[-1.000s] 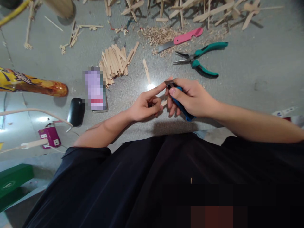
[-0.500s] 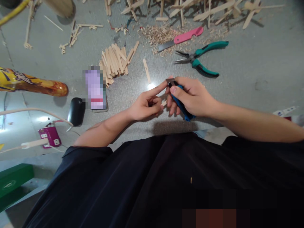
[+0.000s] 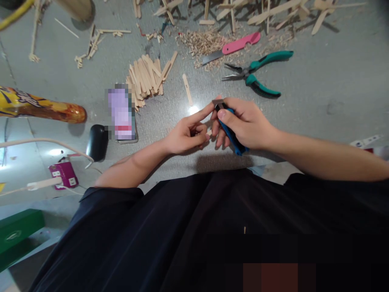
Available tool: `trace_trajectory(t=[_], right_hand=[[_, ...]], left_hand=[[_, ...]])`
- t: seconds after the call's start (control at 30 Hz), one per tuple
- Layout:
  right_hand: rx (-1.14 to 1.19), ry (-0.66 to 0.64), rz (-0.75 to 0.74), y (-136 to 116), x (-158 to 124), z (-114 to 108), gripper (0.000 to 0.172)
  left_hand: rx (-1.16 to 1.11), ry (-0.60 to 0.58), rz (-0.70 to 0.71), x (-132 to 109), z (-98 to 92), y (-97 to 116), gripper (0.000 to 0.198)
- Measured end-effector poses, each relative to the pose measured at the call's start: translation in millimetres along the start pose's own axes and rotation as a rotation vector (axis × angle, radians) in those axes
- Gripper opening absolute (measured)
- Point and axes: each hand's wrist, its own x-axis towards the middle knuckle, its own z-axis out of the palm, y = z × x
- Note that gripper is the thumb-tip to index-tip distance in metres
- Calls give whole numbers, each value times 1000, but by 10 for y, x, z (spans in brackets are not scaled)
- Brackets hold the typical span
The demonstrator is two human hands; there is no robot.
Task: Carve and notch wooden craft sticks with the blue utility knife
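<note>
My right hand (image 3: 249,121) is wrapped round a blue utility knife (image 3: 231,132), its thumb along the handle. The short blade end points up and left. My left hand (image 3: 190,134) has its index finger stretched out to the blade end. Its other fingers are curled in, and the pale end of a wooden stick (image 3: 209,132) shows between thumb and fingers; most of that stick is hidden. Just beyond my hands a single notched craft stick (image 3: 187,89) lies on the grey table (image 3: 319,134).
Green-handled pliers (image 3: 247,75) lie spread beyond my right hand. A pink folding saw (image 3: 240,44) rests by wood shavings (image 3: 203,42). A heap of craft sticks (image 3: 147,77) sits beside a phone (image 3: 121,115). Stick assemblies (image 3: 231,12) line the far side; a bottle (image 3: 39,104) lies left.
Both hands and the knife stay almost in place. Less of the stick's end shows between my hands; the camera view has shifted slightly.
</note>
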Motion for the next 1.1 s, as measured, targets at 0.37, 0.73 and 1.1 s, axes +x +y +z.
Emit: trace_trajectory(t=[0.37, 0.73, 1.1], right_hand=[[-20, -5, -41, -16, -3, -2, 58], [-23, 16, -51, -29, 0, -38, 61], [-825, 143, -428, 29, -62, -165, 21]], left_hand=[[-104, -227, -72, 36, -52, 13, 92], [-71, -258, -114, 19, -108, 87, 108], [-13, -414, -85, 62, -123, 162, 117]])
